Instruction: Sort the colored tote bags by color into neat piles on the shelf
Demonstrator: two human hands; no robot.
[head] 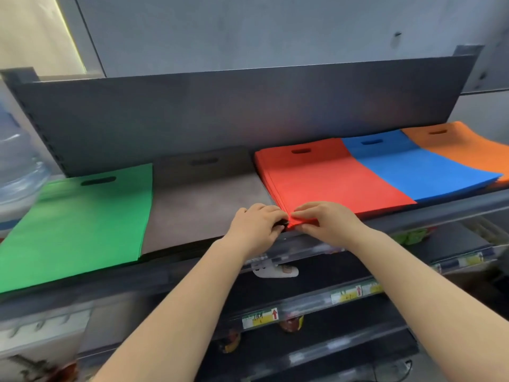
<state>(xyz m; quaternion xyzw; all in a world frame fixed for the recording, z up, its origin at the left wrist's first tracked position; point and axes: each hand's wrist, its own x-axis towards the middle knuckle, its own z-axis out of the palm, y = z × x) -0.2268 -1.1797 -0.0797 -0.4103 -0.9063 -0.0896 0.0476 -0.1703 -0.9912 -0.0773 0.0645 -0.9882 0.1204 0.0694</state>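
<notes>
I see both hands at the near left corner of the red tote pile (330, 177): left hand (256, 227) curled round its edge, right hand (325, 219) pinching it. On the dark shelf (209, 199) lie green (80, 216), grey (203, 166), blue (418, 166) and orange (457, 147) piles before a grey wall (248, 31).

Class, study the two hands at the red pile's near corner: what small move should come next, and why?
Probably squaring that corner. The left hand and right hand pinch the near left corner of the red fabric tote bag pile, whose layered edges look slightly fanned. Nudging them flush would match the flat green tote bag pile.
</notes>
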